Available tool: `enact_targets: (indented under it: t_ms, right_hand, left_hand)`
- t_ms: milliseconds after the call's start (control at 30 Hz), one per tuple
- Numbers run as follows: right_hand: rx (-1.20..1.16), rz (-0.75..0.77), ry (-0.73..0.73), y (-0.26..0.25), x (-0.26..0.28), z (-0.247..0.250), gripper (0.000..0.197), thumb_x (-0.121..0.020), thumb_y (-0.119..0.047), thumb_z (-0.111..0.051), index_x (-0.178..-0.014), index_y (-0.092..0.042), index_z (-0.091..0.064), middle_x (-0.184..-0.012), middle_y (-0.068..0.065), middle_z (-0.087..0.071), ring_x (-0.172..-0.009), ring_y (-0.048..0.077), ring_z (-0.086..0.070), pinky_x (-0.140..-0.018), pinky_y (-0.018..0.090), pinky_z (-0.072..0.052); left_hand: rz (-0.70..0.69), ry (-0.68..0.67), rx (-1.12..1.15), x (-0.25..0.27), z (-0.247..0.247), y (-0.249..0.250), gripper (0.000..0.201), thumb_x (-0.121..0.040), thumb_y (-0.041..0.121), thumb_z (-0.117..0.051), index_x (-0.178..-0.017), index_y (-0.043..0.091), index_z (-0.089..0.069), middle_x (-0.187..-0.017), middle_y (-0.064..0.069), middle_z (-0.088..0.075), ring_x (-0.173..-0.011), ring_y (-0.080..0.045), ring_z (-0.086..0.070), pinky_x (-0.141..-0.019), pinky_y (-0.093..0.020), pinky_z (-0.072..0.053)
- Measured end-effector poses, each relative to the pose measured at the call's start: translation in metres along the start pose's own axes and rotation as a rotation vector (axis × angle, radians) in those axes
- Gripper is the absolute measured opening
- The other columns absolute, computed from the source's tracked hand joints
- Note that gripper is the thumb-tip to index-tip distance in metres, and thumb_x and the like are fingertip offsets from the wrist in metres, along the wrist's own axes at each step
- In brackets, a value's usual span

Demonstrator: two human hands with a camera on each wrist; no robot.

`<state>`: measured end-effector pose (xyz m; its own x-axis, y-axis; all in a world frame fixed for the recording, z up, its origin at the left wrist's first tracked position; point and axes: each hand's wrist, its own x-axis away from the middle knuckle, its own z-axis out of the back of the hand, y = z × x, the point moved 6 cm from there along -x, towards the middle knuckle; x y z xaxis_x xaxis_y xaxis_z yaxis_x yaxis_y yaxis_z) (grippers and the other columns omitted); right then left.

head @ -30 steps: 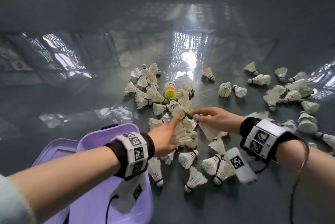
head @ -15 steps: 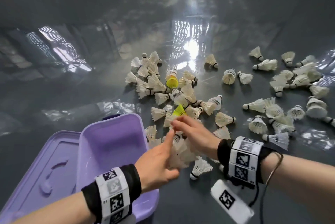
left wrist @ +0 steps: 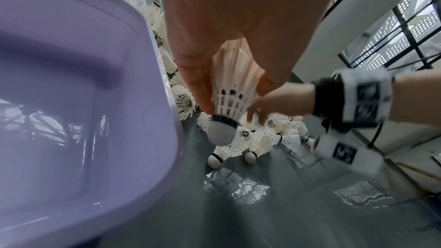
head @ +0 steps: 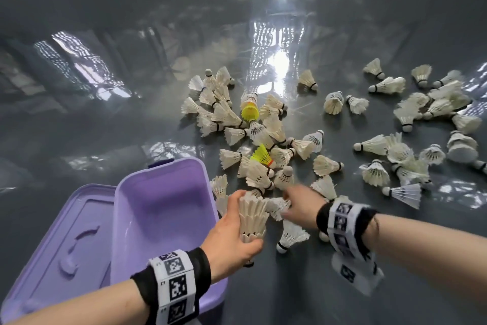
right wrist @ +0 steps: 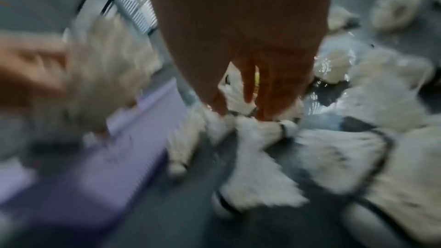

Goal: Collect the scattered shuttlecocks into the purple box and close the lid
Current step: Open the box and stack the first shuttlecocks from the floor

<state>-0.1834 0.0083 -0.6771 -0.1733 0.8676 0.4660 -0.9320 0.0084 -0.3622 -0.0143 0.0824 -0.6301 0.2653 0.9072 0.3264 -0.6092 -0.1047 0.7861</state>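
Your left hand (head: 232, 235) is gripping a nested stack of shuttlecocks (head: 253, 219) just beside the purple box (head: 160, 208); the stack could be slipping apart if your squeeze is loosening. Your right hand (head: 300, 203) is reaching low into the pile (head: 263, 161) on the desk (head: 105, 119), fingers spread; whether it is holding one, you cannot tell through the blur.

The right wrist view is motion-blurred throughout; the right hand (right wrist: 241, 74) hides its fingertips among shuttlecocks (right wrist: 260, 125). At 7 o'clock in the head view, the lid (head: 60, 240) runs off-frame.
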Motion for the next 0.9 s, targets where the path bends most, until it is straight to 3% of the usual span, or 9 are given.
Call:
enact_targets:
  t_ms: [33, 100, 200, 333, 433, 600, 700, 800, 900]
  right_hand:
    - [0.143, -0.038, -0.120, 0.017, 0.001, -0.019, 0.044, -0.078, -0.045, -0.057, -0.112, -0.018, -0.057, -0.109, 0.004, -0.057, -0.095, 0.020, -0.059, -0.083, 0.034, -0.052]
    - [0.216, -0.062, -0.239, 0.036, 0.005, -0.047, 0.033, -0.073, -0.047, -0.060, -0.087, -0.018, -0.064, -0.093, 0.004, -0.060, -0.086, 0.021, -0.062, -0.074, 0.029, -0.051]
    - [0.116, -0.046, -0.202, 0.041, 0.007, -0.058, 0.015, -0.080, -0.030, -0.060, -0.068, -0.021, -0.059, -0.075, 0.001, -0.060, -0.083, 0.021, -0.065, -0.066, 0.023, -0.045]
    - [-0.004, 0.057, -0.032, 0.027, 0.005, -0.037, 0.015, -0.082, -0.027, -0.059, -0.078, -0.017, -0.069, -0.083, -0.003, -0.069, -0.083, 0.015, -0.064, -0.071, 0.024, -0.046]
    - [-0.174, 0.150, 0.181, 0.017, 0.006, -0.001, 0.012, -0.085, -0.024, -0.059, -0.082, -0.015, -0.066, -0.085, -0.005, -0.061, -0.079, 0.012, -0.056, -0.067, 0.017, -0.040]
    - [-0.381, 0.325, 0.427, 0.000, 0.011, 0.046, 0.012, -0.088, -0.018, -0.062, -0.076, -0.019, -0.060, -0.080, -0.006, -0.054, -0.069, 0.003, -0.049, -0.063, 0.013, -0.037]
    - [-0.351, 0.430, 0.315, -0.013, 0.015, 0.047, 0.015, -0.087, -0.015, -0.061, -0.075, -0.023, -0.060, -0.083, -0.010, -0.054, -0.073, -0.001, -0.051, -0.065, 0.010, -0.038]
    - [-0.238, 0.521, 0.112, -0.028, 0.018, 0.025, 0.013, -0.086, -0.016, -0.055, -0.076, -0.025, -0.058, -0.084, -0.010, -0.054, -0.076, 0.000, -0.050, -0.069, 0.012, -0.038]
    - [-0.276, 0.542, 0.090, -0.032, 0.019, 0.011, 0.012, -0.082, -0.017, -0.048, -0.075, -0.022, -0.057, -0.082, -0.013, -0.052, -0.079, 0.001, -0.049, -0.073, 0.017, -0.038]
  left_hand:
    - [0.013, -0.014, 0.027, 0.000, -0.002, -0.002, 0.083, -0.078, 0.022, -0.061, -0.137, 0.045, -0.008, -0.089, 0.000, -0.062, -0.058, -0.008, -0.056, -0.057, -0.023, -0.053]
    - [0.023, -0.048, 0.036, -0.001, -0.008, -0.005, 0.090, -0.077, 0.022, -0.060, -0.139, 0.050, -0.001, -0.093, -0.003, -0.063, -0.056, -0.010, -0.055, -0.059, -0.027, -0.056]
    - [0.030, -0.090, -0.031, -0.002, -0.013, -0.010, 0.098, -0.078, 0.025, -0.059, -0.140, 0.055, 0.011, -0.112, -0.007, -0.061, -0.056, -0.010, -0.057, -0.056, -0.022, -0.052]
    - [0.083, -0.080, -0.125, -0.007, -0.010, -0.018, 0.103, -0.078, 0.029, -0.060, -0.142, 0.052, 0.018, -0.116, -0.011, -0.060, -0.055, -0.010, -0.056, -0.053, -0.017, -0.046]
    - [0.131, -0.078, -0.090, -0.012, -0.007, -0.023, 0.104, -0.078, 0.030, -0.061, -0.142, 0.053, 0.018, -0.104, -0.004, -0.061, -0.057, -0.015, -0.061, -0.054, -0.023, -0.054]
    - [0.149, -0.144, -0.158, -0.016, -0.013, -0.017, 0.106, -0.079, 0.024, -0.061, -0.146, 0.046, 0.018, -0.084, -0.006, -0.055, -0.055, -0.014, -0.054, -0.048, -0.022, -0.047]
    - [0.149, -0.178, -0.173, -0.019, -0.019, -0.014, 0.106, -0.078, 0.023, -0.062, -0.144, 0.049, 0.017, -0.081, -0.001, -0.053, -0.060, -0.018, -0.059, -0.055, -0.030, -0.055]
    - [0.125, -0.205, -0.123, -0.021, -0.022, -0.010, 0.111, -0.078, 0.023, -0.064, -0.141, 0.052, 0.022, -0.091, -0.003, -0.059, -0.065, -0.020, -0.064, -0.059, -0.034, -0.059]
    - [0.076, -0.183, -0.148, -0.018, -0.020, -0.007, 0.120, -0.077, 0.025, -0.066, -0.134, 0.053, 0.036, -0.107, -0.006, -0.056, -0.066, -0.021, -0.064, -0.057, -0.031, -0.058]
